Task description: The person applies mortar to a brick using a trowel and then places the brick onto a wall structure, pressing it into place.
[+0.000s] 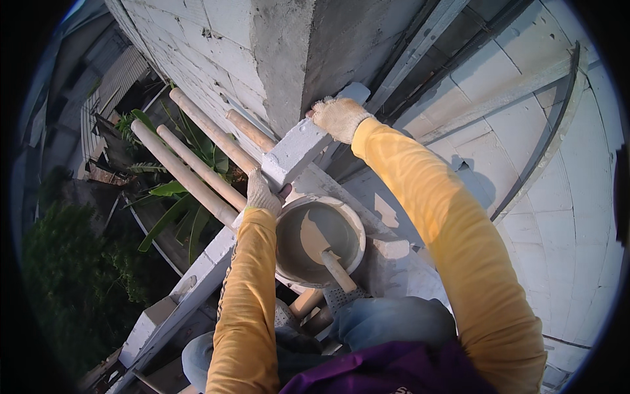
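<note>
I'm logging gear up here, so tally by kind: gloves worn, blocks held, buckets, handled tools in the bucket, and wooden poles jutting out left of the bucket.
Gloves: 2
Held white block: 1
Bucket: 1
Handled tool: 1
Wooden poles: 4
Total: 9

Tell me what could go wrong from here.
The block, held by the left hand and right hand, could slip, perhaps falling among the poles.

The bucket sits close by the left hand; a bump might tip it.

The trowel sticks out toward the right leg and might get knocked.
</note>
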`<state>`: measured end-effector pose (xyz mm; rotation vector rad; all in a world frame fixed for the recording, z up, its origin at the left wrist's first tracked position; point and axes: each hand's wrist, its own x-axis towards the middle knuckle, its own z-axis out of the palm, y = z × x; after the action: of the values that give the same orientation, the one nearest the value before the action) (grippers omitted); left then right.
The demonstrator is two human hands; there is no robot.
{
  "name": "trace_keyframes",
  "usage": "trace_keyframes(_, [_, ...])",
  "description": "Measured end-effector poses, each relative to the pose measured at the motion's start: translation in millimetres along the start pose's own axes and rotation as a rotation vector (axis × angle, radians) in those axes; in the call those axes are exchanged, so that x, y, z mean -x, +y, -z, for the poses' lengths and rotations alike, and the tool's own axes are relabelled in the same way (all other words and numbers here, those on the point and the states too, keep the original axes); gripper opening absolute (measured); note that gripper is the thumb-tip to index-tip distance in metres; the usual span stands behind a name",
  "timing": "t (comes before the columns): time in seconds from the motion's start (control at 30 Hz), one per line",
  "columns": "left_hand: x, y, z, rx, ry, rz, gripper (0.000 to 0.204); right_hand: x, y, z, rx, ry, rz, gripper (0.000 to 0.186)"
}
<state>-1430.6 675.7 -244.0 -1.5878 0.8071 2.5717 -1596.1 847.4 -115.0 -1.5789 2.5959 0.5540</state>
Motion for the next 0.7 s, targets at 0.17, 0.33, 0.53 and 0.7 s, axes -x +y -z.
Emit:
trace_keyframes(0.17, [0.2, -2.4, 0.5, -0.071, -0.016, -0.001, 0.043, -2.7, -2.5, -17.6, -0.040, -0.050, -0.002, 0.040])
trace_keyframes(0.33, [-2.5, 1.4, 2.6, -0.121, -0.067, 0.003, 0.047, -0.5, 1.8, -24.2, -0.134, -0.023, -0.037, 0.033])
trace_keyframes(0.53, [14.8, 17.7, 8.4, -0.675, 0.144, -0.136, 0.065, 4.8, -5.9, -52.7, -0.117, 0.088, -0.110, 0.038])
trace_keyframes(0.7, [71.8, 43.0, -35.6, -1.279, 0.227, -0.937, 0.075, 23.0, -16.1, -57.3, -0.262, 0.209, -0.272, 0.042])
